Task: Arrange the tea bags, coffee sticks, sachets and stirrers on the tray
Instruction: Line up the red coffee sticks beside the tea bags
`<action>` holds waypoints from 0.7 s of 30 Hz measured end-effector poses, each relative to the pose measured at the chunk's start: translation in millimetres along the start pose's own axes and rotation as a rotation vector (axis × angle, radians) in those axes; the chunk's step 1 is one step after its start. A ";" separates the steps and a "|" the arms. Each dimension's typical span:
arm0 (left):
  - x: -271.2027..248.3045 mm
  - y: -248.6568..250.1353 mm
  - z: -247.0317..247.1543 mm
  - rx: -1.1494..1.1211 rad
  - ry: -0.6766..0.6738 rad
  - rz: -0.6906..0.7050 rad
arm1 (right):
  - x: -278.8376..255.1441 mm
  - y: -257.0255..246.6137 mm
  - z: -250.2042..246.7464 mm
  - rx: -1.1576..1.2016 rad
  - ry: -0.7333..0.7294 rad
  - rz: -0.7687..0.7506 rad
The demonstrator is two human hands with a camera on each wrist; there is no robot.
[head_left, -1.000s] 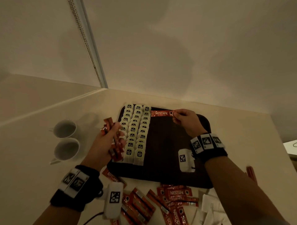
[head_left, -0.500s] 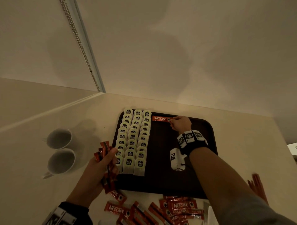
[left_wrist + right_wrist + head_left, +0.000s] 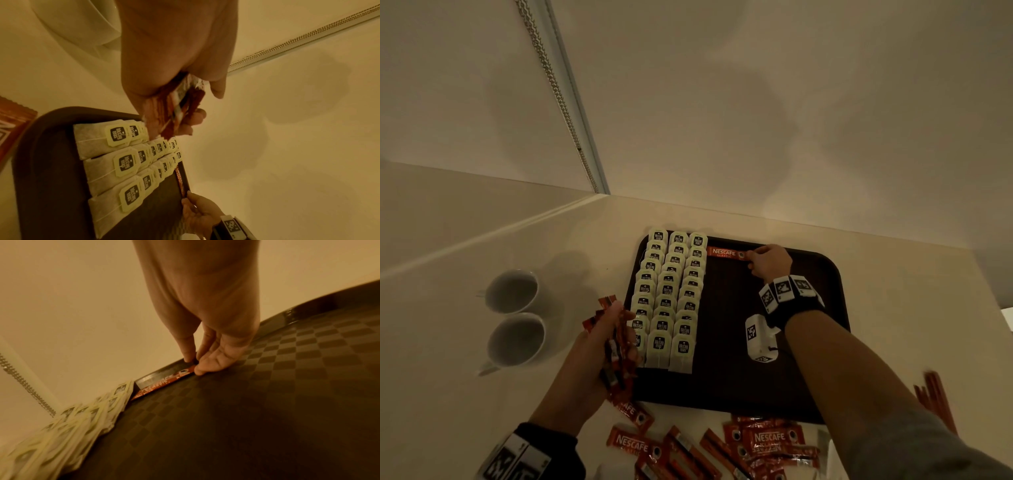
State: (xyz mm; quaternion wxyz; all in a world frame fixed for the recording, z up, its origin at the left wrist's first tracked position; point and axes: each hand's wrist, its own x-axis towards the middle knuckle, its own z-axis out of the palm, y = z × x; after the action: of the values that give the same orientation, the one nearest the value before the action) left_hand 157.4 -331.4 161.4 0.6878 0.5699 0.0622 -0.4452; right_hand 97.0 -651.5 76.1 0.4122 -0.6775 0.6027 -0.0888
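A dark checkered tray (image 3: 736, 342) (image 3: 267, 402) holds three rows of white tea bags (image 3: 667, 298) (image 3: 123, 164) along its left side. One red coffee stick (image 3: 726, 253) (image 3: 164, 381) lies flat against the tray's far rim, just right of the tea bags. My right hand (image 3: 767, 262) (image 3: 195, 365) pinches the stick's right end between thumb and fingers, low on the tray floor. My left hand (image 3: 609, 346) (image 3: 180, 104) grips a bundle of coffee sticks (image 3: 616, 353) (image 3: 174, 107) over the tray's left edge, beside the nearest tea bags.
Two white cups (image 3: 513, 318) stand left of the tray. Several loose coffee sticks (image 3: 722, 445) lie on the counter in front of the tray, with white sachets at the bottom edge. Reddish stirrers (image 3: 935, 394) lie at the right. A wall runs close behind the tray.
My right hand carried the single coffee stick down from above the tray onto its far rim area. My left hand with the bundle drew back toward me and lower.
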 end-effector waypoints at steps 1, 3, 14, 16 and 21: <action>0.4 1.4 2.7 -0.021 0.003 -0.023 | -4.6 -3.1 -0.7 0.023 0.032 -0.026; 2.3 4.9 7.9 -0.045 0.003 -0.051 | -29.8 -20.6 -6.7 0.085 0.004 -0.146; -4.3 36.2 53.1 0.269 -0.123 0.220 | -166.9 -100.4 -37.8 0.100 -0.707 -0.734; -5.6 40.3 55.6 0.272 -0.127 0.223 | -167.7 -102.1 -42.5 0.131 -0.669 -0.739; -12.2 45.4 55.8 0.149 -0.233 0.082 | -173.3 -104.2 -69.2 0.259 -0.734 -0.702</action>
State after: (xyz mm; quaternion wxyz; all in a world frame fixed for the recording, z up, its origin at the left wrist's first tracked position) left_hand 157.6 -373.7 220.8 0.6639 0.5657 -0.0746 -0.4834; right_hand 87.1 -535.4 255.4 0.6222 -0.7687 0.1392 -0.0521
